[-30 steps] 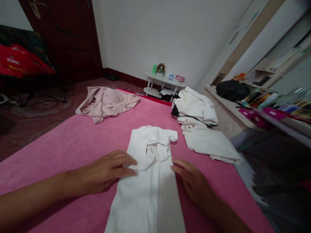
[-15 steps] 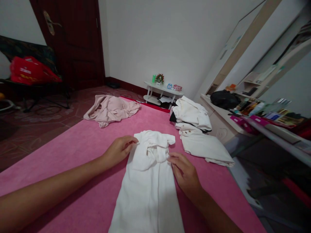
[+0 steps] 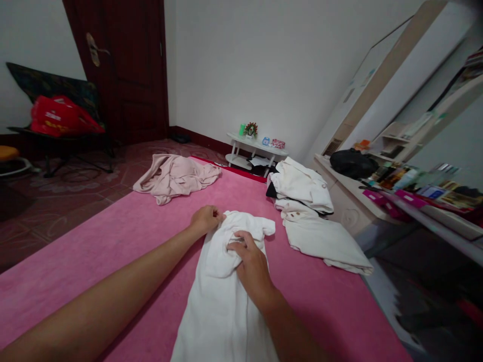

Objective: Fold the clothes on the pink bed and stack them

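Note:
A white garment (image 3: 222, 286) lies lengthwise on the pink bed cover, folded narrow, with its far end turned over and creased. At its far left corner, my left hand (image 3: 207, 219) is closed, fingertips pinching the cloth's edge. My right hand (image 3: 253, 266) rests on top of the turned-over part, its fingers bent around the fabric near a small gap in the folds. The palm hides part of the garment's right side.
A crumpled pink garment (image 3: 177, 177) lies at the far left of the bed (image 3: 124, 236). Folded white clothes (image 3: 302, 183) and cream trousers (image 3: 324, 234) are stacked on the right. Beyond stand a small white table (image 3: 260, 146), a chair with a red bag (image 3: 62, 116), and a cluttered dresser (image 3: 343, 193).
My right hand has moved left from the garment's right edge onto its folded top. My left hand has shifted slightly right and closed more at the corner. The view has tilted slightly.

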`<state>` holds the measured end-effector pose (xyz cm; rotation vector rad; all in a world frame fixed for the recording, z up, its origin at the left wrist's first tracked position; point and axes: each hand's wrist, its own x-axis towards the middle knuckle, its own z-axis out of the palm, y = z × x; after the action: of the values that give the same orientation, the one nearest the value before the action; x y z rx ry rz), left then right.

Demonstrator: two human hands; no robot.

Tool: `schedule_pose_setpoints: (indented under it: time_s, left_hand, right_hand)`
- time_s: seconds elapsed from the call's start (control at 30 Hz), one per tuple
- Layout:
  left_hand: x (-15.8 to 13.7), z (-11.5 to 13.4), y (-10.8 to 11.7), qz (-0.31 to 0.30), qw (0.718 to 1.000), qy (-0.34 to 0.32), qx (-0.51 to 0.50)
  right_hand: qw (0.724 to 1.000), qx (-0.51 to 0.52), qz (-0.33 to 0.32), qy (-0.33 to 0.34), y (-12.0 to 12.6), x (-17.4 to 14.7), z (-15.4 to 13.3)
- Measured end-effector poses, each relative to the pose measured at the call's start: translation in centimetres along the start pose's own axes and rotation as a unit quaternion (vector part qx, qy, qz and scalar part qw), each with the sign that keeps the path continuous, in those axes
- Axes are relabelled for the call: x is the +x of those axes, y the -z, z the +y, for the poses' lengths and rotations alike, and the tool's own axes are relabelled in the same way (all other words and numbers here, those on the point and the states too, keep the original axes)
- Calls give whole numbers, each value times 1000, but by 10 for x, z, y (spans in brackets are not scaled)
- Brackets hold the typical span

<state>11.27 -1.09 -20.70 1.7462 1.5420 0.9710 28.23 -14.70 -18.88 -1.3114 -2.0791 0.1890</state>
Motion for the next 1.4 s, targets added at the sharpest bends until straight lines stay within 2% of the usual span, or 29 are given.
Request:
schedule_pose_setpoints:
  time_s: [0.13, 0.2, 0.27, 0.4, 0.47, 0.6, 0.67, 0.73, 0.8, 0.9, 1.03, 1.13, 1.23, 1.3, 1.4]
  left_hand:
    - [9, -12, -5, 29, 998, -8, -57]
    - [13, -15, -5, 48, 996, -12, -72]
    - [16, -18, -4, 68, 995, -15, -75]
    - [17, -21, -1, 100, 993, -21, -54]
    - [16, -20, 0, 108, 993, -27, -42]
    - [8, -10, 3, 109, 992, -59, 9]
    - [1, 1, 4, 127, 983, -121, 50]
    - [-9, 15, 4, 145, 967, -201, 64]
    - [-19, 31, 1, 119, 954, -271, 51]
    - [-36, 52, -6, 12, 940, -339, 31]
    - [-54, 71, -13, -94, 896, -424, 94]
    - [-62, 78, -15, -143, 850, -483, 158]
    - [-65, 80, -20, -178, 823, -498, 206]
    - [-67, 79, -25, -192, 820, -486, 233]
    - [-70, 79, -29, -204, 832, -454, 244]
  right_hand:
    - [990, 122, 71, 12, 1, -2, 3]
    - [986, 142, 85, 22, 3, -4, 3]
    - [991, 115, 64, 22, 6, -8, 3]
    - [999, 26, -24, 29, 15, -13, 3]
    - [999, 13, -25, 43, 18, -12, 5]
    - [991, -62, 112, 26, 21, -3, 14]
    - [979, -109, 171, -10, 23, 3, 22]
    - [972, -116, 200, -47, 25, 6, 31]
    - [968, -92, 219, -78, 28, 7, 42]
    - [961, -31, 238, -136, 30, 5, 61]
    - [938, 99, 238, -232, 25, 1, 83]
    - [934, 165, 232, -218, 20, 1, 93]
    - [939, 183, 227, -185, 17, 1, 95]
    - [939, 191, 224, -175, 17, 2, 93]
    - [939, 207, 219, -165, 18, 4, 87]
